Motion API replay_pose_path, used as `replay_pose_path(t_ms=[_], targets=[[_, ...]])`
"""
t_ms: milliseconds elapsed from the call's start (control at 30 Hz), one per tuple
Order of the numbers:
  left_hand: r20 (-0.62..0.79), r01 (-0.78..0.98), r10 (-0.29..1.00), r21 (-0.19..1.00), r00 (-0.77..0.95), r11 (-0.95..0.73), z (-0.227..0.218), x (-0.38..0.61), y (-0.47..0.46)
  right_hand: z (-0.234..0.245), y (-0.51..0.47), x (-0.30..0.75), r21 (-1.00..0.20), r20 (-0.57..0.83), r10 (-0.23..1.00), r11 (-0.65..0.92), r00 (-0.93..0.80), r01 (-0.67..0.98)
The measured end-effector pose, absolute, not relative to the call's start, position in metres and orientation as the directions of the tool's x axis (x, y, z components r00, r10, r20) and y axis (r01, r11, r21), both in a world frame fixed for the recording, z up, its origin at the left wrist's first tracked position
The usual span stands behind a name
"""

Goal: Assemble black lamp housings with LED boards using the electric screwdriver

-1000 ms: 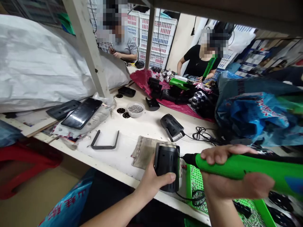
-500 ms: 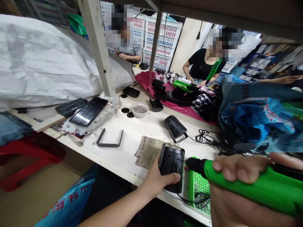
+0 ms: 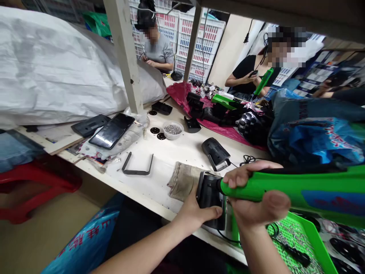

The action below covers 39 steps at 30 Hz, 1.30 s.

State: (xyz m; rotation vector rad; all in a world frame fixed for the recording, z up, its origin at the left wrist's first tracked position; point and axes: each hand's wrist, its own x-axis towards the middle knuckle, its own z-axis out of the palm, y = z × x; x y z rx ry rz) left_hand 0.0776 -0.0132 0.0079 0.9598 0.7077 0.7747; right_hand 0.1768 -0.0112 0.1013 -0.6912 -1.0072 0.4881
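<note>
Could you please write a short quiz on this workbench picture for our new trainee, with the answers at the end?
1. Which hand grips the green tool, and what does the other hand hold?
2. True or false: the U-shaped bracket lies on the table, apart from both of the wearer's hands.
3. Fill in the blank: the round bowl holds many small, shiny ___ pieces.

Key:
1. The right hand grips it; the left hand holds a black housing.
2. True.
3. Metal.
</note>
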Motion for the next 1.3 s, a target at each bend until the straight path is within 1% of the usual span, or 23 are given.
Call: replay_pose_path(t_ms=[67, 133, 200, 267, 367, 433, 533, 633, 733, 800, 933, 1067, 1200, 1300], targets=[[-0.204, -0.279, 0.811, 0.870, 0.549, 0.408, 0.009, 0.077, -0.012, 0.105, -0.019, 0.181, -0.693, 0.648, 0.611, 0.720, 0.454, 0.021], [-0.266, -0.312, 0.797, 0.817, 0.543, 0.485, 0.009, 0.077, -0.011, 0.110, -0.031, 0.189, -0.634, 0.713, 0.505, 0.761, 0.487, 0.138], [-0.320, -0.328, 0.783, 0.775, 0.533, 0.540, 0.009, 0.077, -0.011, 0.113, -0.042, 0.199, -0.602, 0.739, 0.409, 0.757, 0.535, 0.254], [-0.336, -0.314, 0.775, 0.772, 0.536, 0.552, 0.009, 0.076, -0.012, 0.112, -0.049, 0.208, -0.623, 0.727, 0.397, 0.725, 0.561, 0.294], [-0.330, -0.274, 0.782, 0.806, 0.529, 0.525, 0.010, 0.075, -0.013, 0.106, -0.049, 0.214, -0.674, 0.668, 0.462, 0.707, 0.584, 0.212], [-0.325, -0.270, 0.794, 0.817, 0.515, 0.509, 0.011, 0.075, -0.013, 0.102, -0.045, 0.215, -0.680, 0.643, 0.479, 0.716, 0.598, 0.158], [-0.313, -0.262, 0.792, 0.825, 0.524, 0.500, 0.012, 0.075, -0.014, 0.099, -0.038, 0.215, -0.683, 0.627, 0.489, 0.719, 0.606, 0.127], [-0.277, -0.240, 0.796, 0.855, 0.539, 0.460, 0.009, 0.075, -0.015, 0.096, -0.031, 0.214, -0.715, 0.575, 0.536, 0.697, 0.618, 0.060], [-0.267, -0.224, 0.823, 0.879, 0.501, 0.421, 0.006, 0.075, -0.017, 0.092, -0.024, 0.213, -0.733, 0.511, 0.579, 0.680, 0.635, -0.030], [-0.257, -0.230, 0.835, 0.884, 0.487, 0.407, 0.005, 0.075, -0.018, 0.091, -0.022, 0.212, -0.727, 0.495, 0.584, 0.684, 0.643, -0.062], [-0.232, -0.266, 0.845, 0.880, 0.482, 0.394, 0.008, 0.075, -0.021, 0.094, -0.028, 0.214, -0.704, 0.533, 0.576, 0.708, 0.620, -0.052], [-0.244, -0.273, 0.848, 0.873, 0.470, 0.403, 0.012, 0.077, -0.024, 0.095, -0.037, 0.213, -0.735, 0.544, 0.610, 0.678, 0.576, -0.025], [-0.234, -0.270, 0.855, 0.882, 0.463, 0.387, 0.012, 0.078, -0.024, 0.089, -0.036, 0.209, -0.697, 0.587, 0.566, 0.717, 0.579, 0.006], [-0.232, -0.252, 0.849, 0.888, 0.475, 0.384, 0.010, 0.077, -0.023, 0.090, -0.032, 0.208, -0.690, 0.582, 0.550, 0.723, 0.599, 0.006]])
